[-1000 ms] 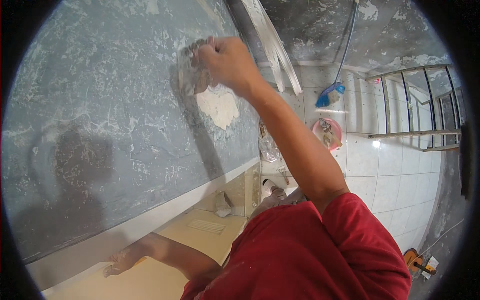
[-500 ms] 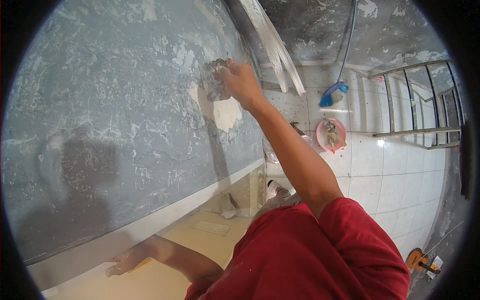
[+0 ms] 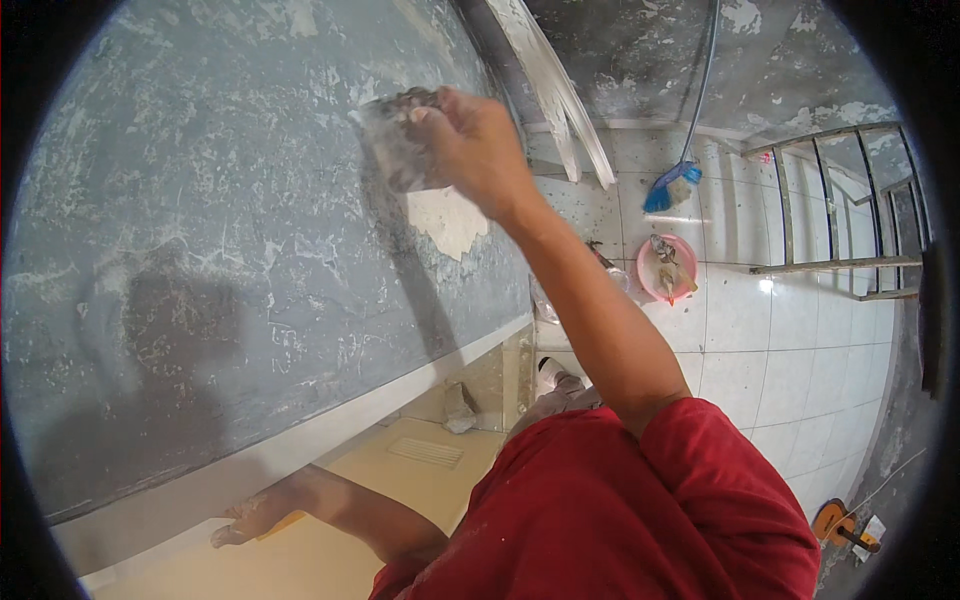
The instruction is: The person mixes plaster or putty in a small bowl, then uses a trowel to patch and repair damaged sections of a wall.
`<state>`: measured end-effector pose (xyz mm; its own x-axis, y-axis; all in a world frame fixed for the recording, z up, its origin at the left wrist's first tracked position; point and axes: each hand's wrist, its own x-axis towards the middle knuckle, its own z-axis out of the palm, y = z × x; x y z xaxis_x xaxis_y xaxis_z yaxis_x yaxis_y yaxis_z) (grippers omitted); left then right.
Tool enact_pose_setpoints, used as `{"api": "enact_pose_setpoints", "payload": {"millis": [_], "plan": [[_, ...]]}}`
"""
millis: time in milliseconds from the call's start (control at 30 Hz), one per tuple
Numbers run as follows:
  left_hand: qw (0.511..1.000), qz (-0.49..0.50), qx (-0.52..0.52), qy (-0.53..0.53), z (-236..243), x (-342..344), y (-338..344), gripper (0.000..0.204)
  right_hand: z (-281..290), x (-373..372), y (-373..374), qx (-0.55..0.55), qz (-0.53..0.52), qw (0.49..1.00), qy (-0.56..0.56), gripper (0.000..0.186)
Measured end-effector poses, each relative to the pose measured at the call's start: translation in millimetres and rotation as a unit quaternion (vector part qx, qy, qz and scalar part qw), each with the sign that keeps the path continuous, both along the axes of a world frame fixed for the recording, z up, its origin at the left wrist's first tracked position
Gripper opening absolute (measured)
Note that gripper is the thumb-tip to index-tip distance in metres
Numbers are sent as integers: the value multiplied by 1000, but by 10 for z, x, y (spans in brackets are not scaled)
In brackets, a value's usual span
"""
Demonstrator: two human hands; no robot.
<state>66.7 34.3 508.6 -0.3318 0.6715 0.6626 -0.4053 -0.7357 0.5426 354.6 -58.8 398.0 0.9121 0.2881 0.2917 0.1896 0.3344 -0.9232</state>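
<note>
My right hand [image 3: 475, 150] is closed round a flat, grey, roughly rectangular scraper [image 3: 405, 145] with a dark, crusted upper edge. Motion blurs the scraper, and its broad face lies against or close to the grey wall [image 3: 240, 210]. Just below it, a pale cream patch [image 3: 450, 225] with a ragged outline shows on the wall. At the lower left, my left hand [image 3: 255, 512] is beside the white ledge [image 3: 250, 470]. Its fingers curl around an orange-yellow object [image 3: 285, 523], mostly hidden by the palm.
A pink basin [image 3: 668, 270] with tools in it stands on the white tiled floor [image 3: 730, 320]. Beyond it are a blue broom [image 3: 672, 187] and loose white strips [image 3: 560, 110]. A metal ladder [image 3: 830, 200] leans at right. An orange-brown round item [image 3: 832, 520] lies lower right.
My right hand has shifted slightly left with the scraper, whose broad face now shows more fully. The left hand has barely moved.
</note>
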Motion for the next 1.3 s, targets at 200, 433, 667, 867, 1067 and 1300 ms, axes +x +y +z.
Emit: {"api": "enact_pose_setpoints", "payload": {"millis": [200, 433, 667, 867, 1067, 1300], "plan": [[999, 1, -18, -35, 61, 35, -11, 72, -227, 107, -15, -101, -29, 994, 0, 20], [999, 34, -2, -2, 61, 91, -40, 73, -102, -221, 21, -111, -54, 990, -72, 23], [999, 41, 3, 8, 80, 80, -43, 75, -162, -243, -118, -35, -31, 998, -34, 23], [1000, 22, 21, 6, 47, 91, -6, 75, -317, -497, -25, -53, -52, 994, -80, 27], [999, 12, 44, -11, 45, 33, 59, 78, -288, -555, -225, -44, -30, 997, -62, 24], [998, 36, 47, -13, 75, 87, 52, 80, -307, -522, -64, -47, -46, 996, -64, 22]]}}
